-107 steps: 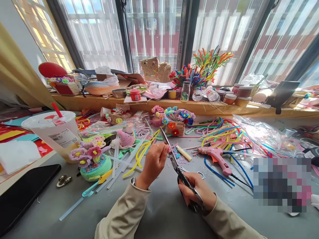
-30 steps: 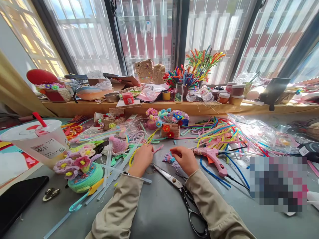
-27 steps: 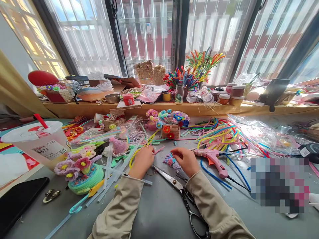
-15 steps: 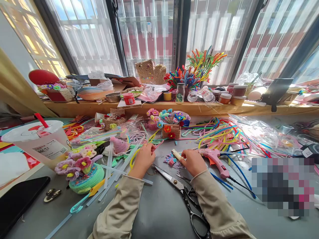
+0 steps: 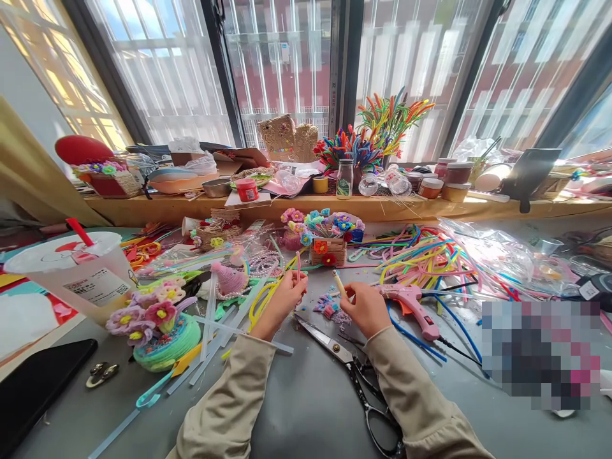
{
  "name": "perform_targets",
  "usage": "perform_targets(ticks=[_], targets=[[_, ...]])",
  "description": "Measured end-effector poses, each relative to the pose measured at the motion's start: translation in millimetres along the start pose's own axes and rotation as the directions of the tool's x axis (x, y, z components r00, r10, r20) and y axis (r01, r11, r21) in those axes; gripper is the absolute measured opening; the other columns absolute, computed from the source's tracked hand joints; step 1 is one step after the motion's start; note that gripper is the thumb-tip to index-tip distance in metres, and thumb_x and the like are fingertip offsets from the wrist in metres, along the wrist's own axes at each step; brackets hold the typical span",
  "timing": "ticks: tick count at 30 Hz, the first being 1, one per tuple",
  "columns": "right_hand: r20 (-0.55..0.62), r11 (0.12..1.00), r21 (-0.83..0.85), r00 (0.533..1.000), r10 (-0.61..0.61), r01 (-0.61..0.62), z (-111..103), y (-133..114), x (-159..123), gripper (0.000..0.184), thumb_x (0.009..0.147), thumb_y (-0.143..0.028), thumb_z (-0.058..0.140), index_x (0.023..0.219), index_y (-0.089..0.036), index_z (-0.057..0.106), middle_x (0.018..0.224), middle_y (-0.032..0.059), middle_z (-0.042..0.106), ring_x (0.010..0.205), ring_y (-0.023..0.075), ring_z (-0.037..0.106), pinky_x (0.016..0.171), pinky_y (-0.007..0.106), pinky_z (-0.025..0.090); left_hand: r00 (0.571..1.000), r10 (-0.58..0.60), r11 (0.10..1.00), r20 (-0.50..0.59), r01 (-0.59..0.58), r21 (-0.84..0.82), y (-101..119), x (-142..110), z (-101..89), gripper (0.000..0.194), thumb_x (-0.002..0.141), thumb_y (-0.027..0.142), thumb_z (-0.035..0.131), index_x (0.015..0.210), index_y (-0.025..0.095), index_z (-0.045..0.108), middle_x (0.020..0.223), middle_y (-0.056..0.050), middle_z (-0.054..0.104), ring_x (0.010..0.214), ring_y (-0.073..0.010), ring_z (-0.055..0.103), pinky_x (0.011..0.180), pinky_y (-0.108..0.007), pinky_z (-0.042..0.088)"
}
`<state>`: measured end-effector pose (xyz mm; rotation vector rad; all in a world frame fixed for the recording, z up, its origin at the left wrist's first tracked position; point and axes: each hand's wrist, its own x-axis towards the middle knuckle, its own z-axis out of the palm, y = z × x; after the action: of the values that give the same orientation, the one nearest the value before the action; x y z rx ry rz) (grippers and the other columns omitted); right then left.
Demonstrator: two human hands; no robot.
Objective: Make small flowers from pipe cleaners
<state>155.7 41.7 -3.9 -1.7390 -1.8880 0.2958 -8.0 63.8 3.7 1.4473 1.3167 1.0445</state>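
Observation:
Pinched in the fingers of my left hand (image 5: 283, 301) is a short pink pipe cleaner (image 5: 299, 262), its free end pointing up. My right hand (image 5: 367, 308) is closed around a slim cream lighter (image 5: 339, 285), metal end up and tilted towards the left hand; no flame shows. Between and below the hands lies a small pile of coloured fuzzy clippings (image 5: 329, 307). Large black-handled scissors (image 5: 342, 352) rest partly open in front of the pile, with another dark-handled tool (image 5: 356, 344) beside them, partly under my right wrist. A pink glue gun (image 5: 415, 309) lies just right of my right hand.
Clear glue sticks (image 5: 224, 328) and a green fuzzy pot of flowers (image 5: 167, 341) lie left. A drink cup (image 5: 71, 274) and phone (image 5: 43, 376) stand farther left. Loose pipe cleaners (image 5: 430, 255) spread behind right. A flower box (image 5: 329, 252) is straight ahead.
The pink pipe cleaner has turned from slanting right to nearly upright. The lighter has swung more upright, its metal end rising. Both hands have shifted slightly.

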Motion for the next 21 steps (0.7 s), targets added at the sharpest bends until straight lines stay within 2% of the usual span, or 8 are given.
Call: perform_targets(ticks=[2, 5, 8, 10, 15, 17, 19, 21], targets=[[0.013, 0.977, 0.210, 0.999, -0.038, 0.035, -3.7, -2.2, -0.1, 0.019, 0.070, -0.021, 0.046, 0.080, -0.014, 0.060, 0.075, 0.0045, 0.063, 0.062, 0.0141, 0.055, 0.061, 0.024, 0.040, 0.999, 0.004, 1.000, 0.036, -0.005, 0.016, 2.9, -2.8, 1.5, 0.022, 0.068, 0.036, 0.048, 0.076, 0.016, 0.045, 0.050, 0.008, 0.033, 0.038, -0.0033, 0.027, 0.037, -0.017, 0.022], [0.070, 0.873, 0.473, 0.983, -0.170, 0.117, -6.5, -6.2, -1.0, 0.022, 0.072, -0.024, 0.046, 0.085, -0.014, 0.061, 0.078, 0.0033, 0.064, 0.065, 0.0132, 0.056, 0.061, 0.022, 0.042, 0.991, 0.020, 1.000, 0.129, -0.021, 0.003, 7.8, -7.2, 2.6, 0.029, 0.064, 0.041, 0.052, 0.077, 0.015, 0.050, 0.051, 0.008, 0.031, 0.039, -0.0028, 0.025, 0.038, -0.018, 0.018], [0.106, 0.778, 0.610, 0.958, -0.268, 0.150, -6.2, -10.6, -2.9, 0.023, 0.073, -0.024, 0.046, 0.088, -0.014, 0.061, 0.081, 0.0032, 0.064, 0.071, 0.0137, 0.056, 0.066, 0.023, 0.042, 0.979, 0.019, 0.997, 0.202, -0.005, -0.072, 10.8, -9.9, 2.4, 0.029, 0.062, 0.041, 0.056, 0.071, 0.014, 0.050, 0.052, 0.008, 0.031, 0.040, -0.0019, 0.022, 0.038, -0.018, 0.016], [0.128, 0.740, 0.658, 0.948, -0.291, 0.138, -6.5, -13.2, -4.3, 0.024, 0.074, -0.025, 0.045, 0.090, -0.014, 0.060, 0.082, 0.0036, 0.064, 0.073, 0.0135, 0.056, 0.068, 0.024, 0.043, 0.979, 0.007, 0.994, 0.203, 0.015, -0.106, 11.8, -10.9, 2.1, 0.030, 0.059, 0.041, 0.058, 0.064, 0.013, 0.047, 0.051, 0.008, 0.031, 0.040, -0.0016, 0.022, 0.038, -0.018, 0.015], [0.229, 0.731, 0.679, 0.927, -0.297, 0.066, -12.3, -14.4, -5.2, 0.031, 0.069, -0.028, 0.052, 0.097, -0.015, 0.054, 0.094, 0.0046, 0.059, 0.072, 0.0126, 0.055, 0.060, 0.023, 0.045, 0.994, -0.034, 0.985, 0.105, 0.051, -0.164, 17.0, -12.0, -1.8, 0.033, 0.058, 0.044, 0.058, 0.066, 0.014, 0.047, 0.044, 0.010, 0.022, 0.036, -0.0018, 0.016, 0.037, -0.019, 0.011], [0.247, 0.749, 0.662, 0.933, -0.263, 0.036, -14.5, -12.9, -4.8, 0.034, 0.066, -0.028, 0.055, 0.098, -0.015, 0.053, 0.097, 0.0060, 0.057, 0.074, 0.0128, 0.055, 0.062, 0.024, 0.046, 0.998, -0.042, 0.992, 0.041, 0.046, -0.118, 19.2, -11.7, -7.8, 0.034, 0.061, 0.046, 0.052, 0.071, 0.013, 0.050, 0.041, 0.010, 0.020, 0.034, -0.0029, 0.015, 0.037, -0.020, 0.011], [0.254, 0.775, 0.632, 0.940, -0.227, 0.017, -15.1, -11.2, -4.7, 0.032, 0.067, -0.028, 0.055, 0.095, -0.014, 0.054, 0.095, 0.0062, 0.058, 0.076, 0.0127, 0.055, 0.067, 0.025, 0.045, 0.999, 0.006, 1.000, -0.042, -0.004, 0.031, 18.9, -10.7, -17.2, 0.036, 0.063, 0.046, 0.049, 0.076, 0.013, 0.053, 0.043, 0.007, 0.034, 0.035, -0.0043, 0.022, 0.038, -0.020, 0.015], [0.267, 0.807, 0.591, 0.940, -0.213, 0.015, -14.2, -9.8, -4.8, 0.027, 0.068, -0.028, 0.053, 0.091, -0.014, 0.056, 0.091, 0.0053, 0.060, 0.075, 0.0127, 0.056, 0.069, 0.026, 0.044, 0.985, 0.107, 0.953, -0.138, -0.062, 0.297, 15.1, -9.4, -28.6, 0.033, 0.061, 0.045, 0.050, 0.072, 0.015, 0.055, 0.055, 0.002, 0.050, 0.045, -0.0086, 0.038, 0.044, -0.020, 0.024]])
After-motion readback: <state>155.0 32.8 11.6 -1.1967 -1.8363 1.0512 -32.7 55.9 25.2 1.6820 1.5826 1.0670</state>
